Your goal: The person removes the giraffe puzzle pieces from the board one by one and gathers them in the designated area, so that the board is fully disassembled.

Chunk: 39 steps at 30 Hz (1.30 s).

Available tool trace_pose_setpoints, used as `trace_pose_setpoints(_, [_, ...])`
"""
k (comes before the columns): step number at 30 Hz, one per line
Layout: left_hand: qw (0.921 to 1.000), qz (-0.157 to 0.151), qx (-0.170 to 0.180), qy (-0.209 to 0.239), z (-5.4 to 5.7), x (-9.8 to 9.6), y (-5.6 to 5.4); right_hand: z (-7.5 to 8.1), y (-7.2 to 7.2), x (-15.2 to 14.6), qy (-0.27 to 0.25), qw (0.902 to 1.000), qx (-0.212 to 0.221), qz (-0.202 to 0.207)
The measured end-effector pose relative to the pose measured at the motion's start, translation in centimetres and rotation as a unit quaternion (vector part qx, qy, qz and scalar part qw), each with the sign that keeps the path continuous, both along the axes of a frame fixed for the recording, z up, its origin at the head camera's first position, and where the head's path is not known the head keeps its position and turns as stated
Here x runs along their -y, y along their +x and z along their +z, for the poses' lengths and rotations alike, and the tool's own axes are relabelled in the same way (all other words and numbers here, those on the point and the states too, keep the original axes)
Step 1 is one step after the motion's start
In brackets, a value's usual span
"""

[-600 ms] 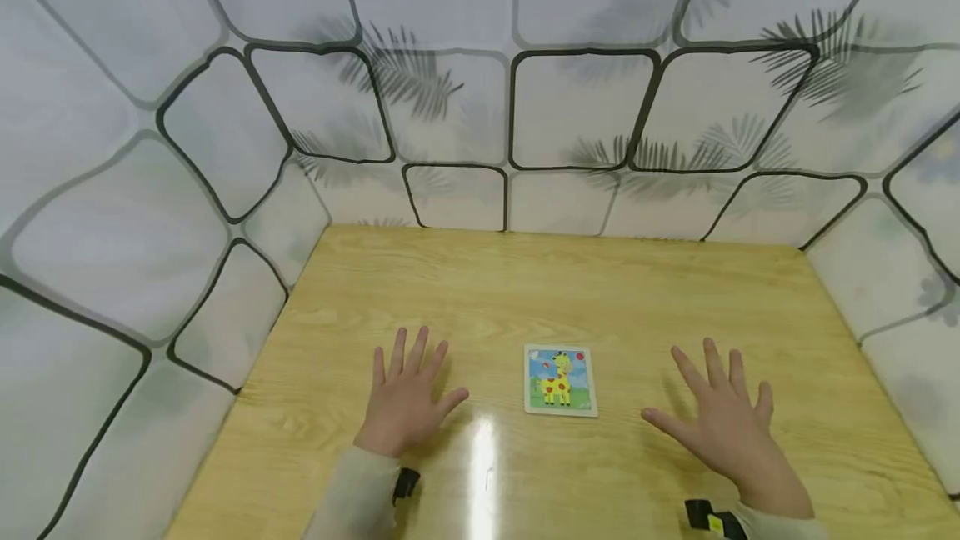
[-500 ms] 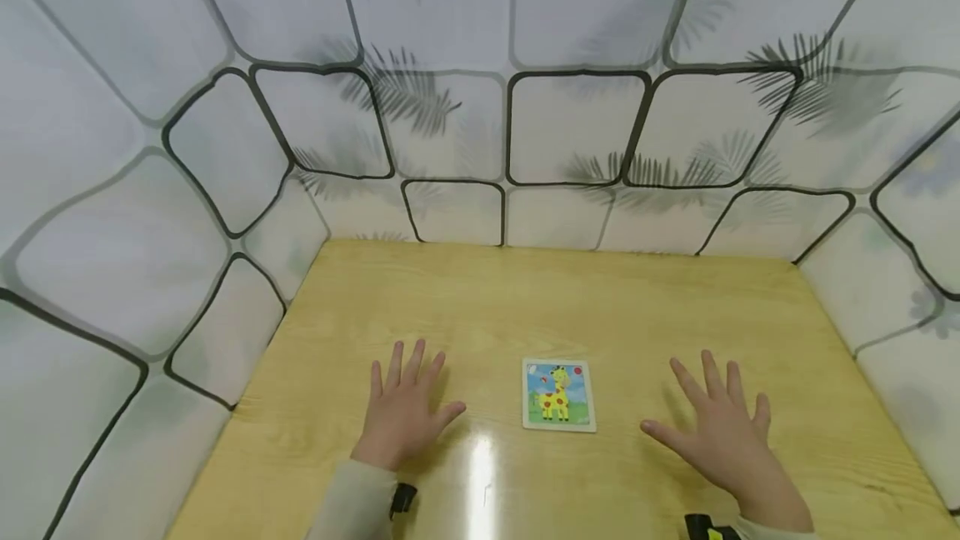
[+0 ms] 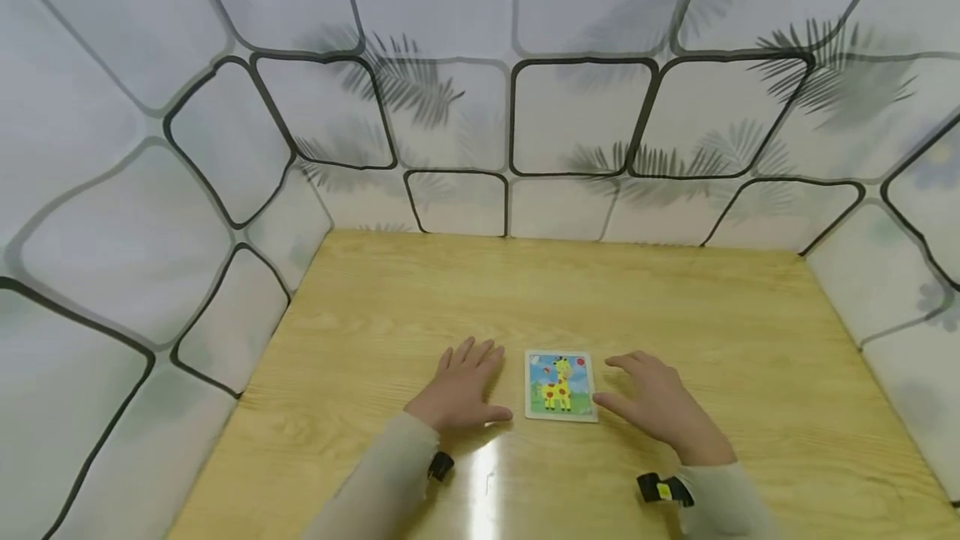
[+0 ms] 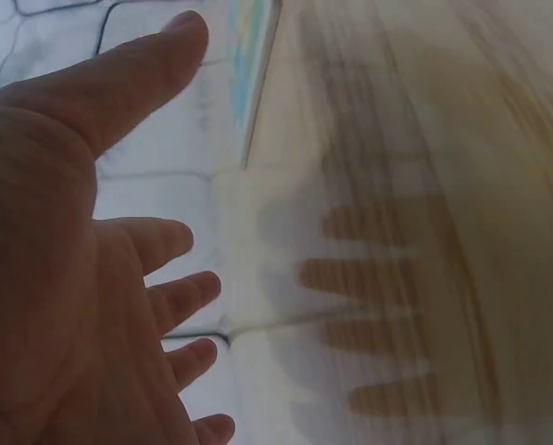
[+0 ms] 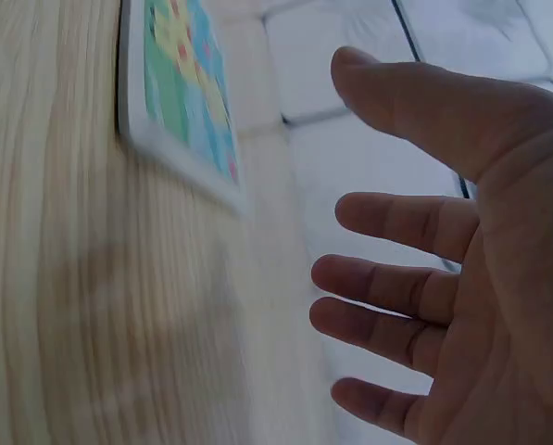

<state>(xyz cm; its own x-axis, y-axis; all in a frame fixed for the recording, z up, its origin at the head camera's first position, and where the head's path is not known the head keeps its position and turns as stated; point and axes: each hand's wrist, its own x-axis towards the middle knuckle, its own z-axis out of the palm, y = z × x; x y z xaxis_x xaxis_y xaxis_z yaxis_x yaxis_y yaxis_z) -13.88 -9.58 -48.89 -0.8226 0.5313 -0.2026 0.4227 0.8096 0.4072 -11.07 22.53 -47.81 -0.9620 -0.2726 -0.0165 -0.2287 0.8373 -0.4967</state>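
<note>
A small square giraffe picture puzzle with a white border [image 3: 559,386] lies flat on the wooden table. Just left of it, my left hand [image 3: 463,387] hovers palm down over the tabletop, fingers spread and thumb pointing toward the puzzle. On the other side, my right hand [image 3: 656,398] has its thumb and bent fingers close to the puzzle's right edge. The right wrist view shows the puzzle [image 5: 188,83] as a thin board beyond the thumb, with nothing in the palm. In the left wrist view, the left hand [image 4: 81,232] holds nothing either.
The wood-grain table [image 3: 420,290] reaches back to a white wall [image 3: 570,115] printed with dark stone outlines and fern leaves. Similar panels stand at the left and right sides. A bright light reflection [image 3: 482,482] lies on the tabletop in front.
Both hands have moved inward toward the puzzle, the left going right and the right going left. The right fingers have bent from a wide spread. The puzzle has stayed in place.
</note>
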Motion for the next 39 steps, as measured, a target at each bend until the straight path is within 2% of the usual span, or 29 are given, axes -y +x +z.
trace_pose_setpoints(2, [0.9999,-0.013,0.005,-0.005,-0.2,-1.2,-0.7,-0.3,-1.3,1.7,-0.016,0.9995,0.013,0.025])
trace_pose_setpoints(5, [0.9997,-0.014,0.008,-0.019,-0.6,-2.6,-1.4,-1.0,-3.3,4.3,-0.036,0.9969,0.029,0.064])
trace_pose_setpoints(10, [0.9993,-0.013,0.001,-0.035,-1.2,-3.8,-1.9,-2.1,-5.6,7.3,-0.023,0.9936,0.064,0.090])
trace_pose_setpoints(14, [0.9986,-0.010,-0.007,-0.052,-1.4,-4.2,-1.7,-2.6,-5.9,8.2,0.003,0.9922,0.093,0.082])
trace_pose_setpoints(19, [0.9980,-0.004,-0.007,-0.063,-1.3,-4.1,-1.5,-2.2,-6.3,9.2,0.042,0.9896,0.112,0.080])
trace_pose_setpoints(26, [0.9984,-0.002,-0.003,-0.056,-0.9,-4.3,-1.5,-1.6,-7.1,10.0,0.053,0.9852,0.146,0.072])
trace_pose_setpoints(30, [0.9985,-0.003,0.001,-0.055,-0.8,-4.5,-1.3,-1.6,-7.1,10.0,0.049,0.9832,0.164,0.065])
trace_pose_setpoints(39, [0.9982,-0.002,-0.005,-0.060,-1.1,-4.5,-1.6,-1.6,-6.9,10.0,0.028,0.9876,0.145,0.054])
